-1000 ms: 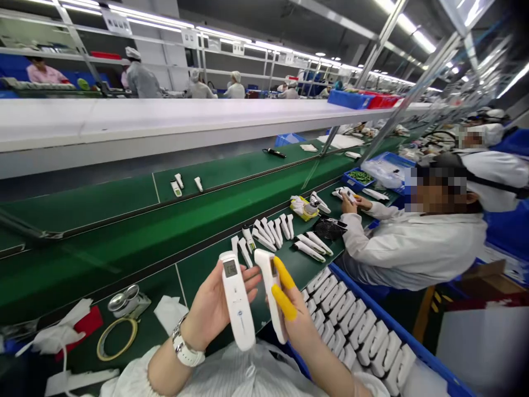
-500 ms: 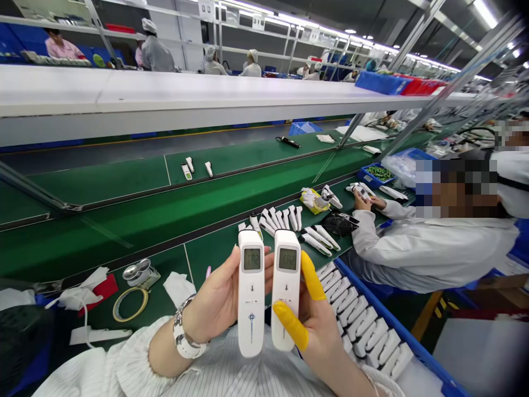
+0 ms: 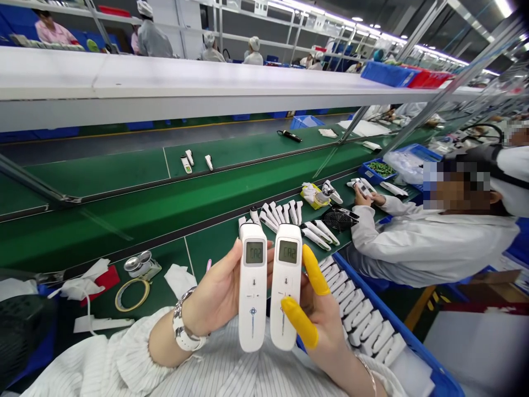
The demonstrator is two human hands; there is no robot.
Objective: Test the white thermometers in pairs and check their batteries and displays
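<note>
Two white infrared thermometers stand side by side in front of me, displays facing me and lit with what looks like "CA2". My left hand [image 3: 217, 295] is wrapped round the left thermometer [image 3: 252, 300], its fingers hidden behind. The right thermometer [image 3: 285, 286] is gripped by my right hand [image 3: 320, 309], which wears yellow finger cots on the thumb and a finger. The thumb lies by the buttons on the front. Just beyond them, a row of more white thermometers [image 3: 285, 212] rests on the green bench [image 3: 223, 242].
At my right is a blue crate [image 3: 430, 353] filled with rows of thermometers. A co-worker in white [image 3: 421, 237] handles a thermometer beyond it. On the left lie a tape roll [image 3: 132, 294], tissue [image 3: 179, 282] and a metal-topped device [image 3: 142, 266]. A white shelf [image 3: 173, 82] spans the back.
My view has shifted slightly. Both thermometers remain held, with the right thumb a little lower and more to the right, and the displays read more clearly.
</note>
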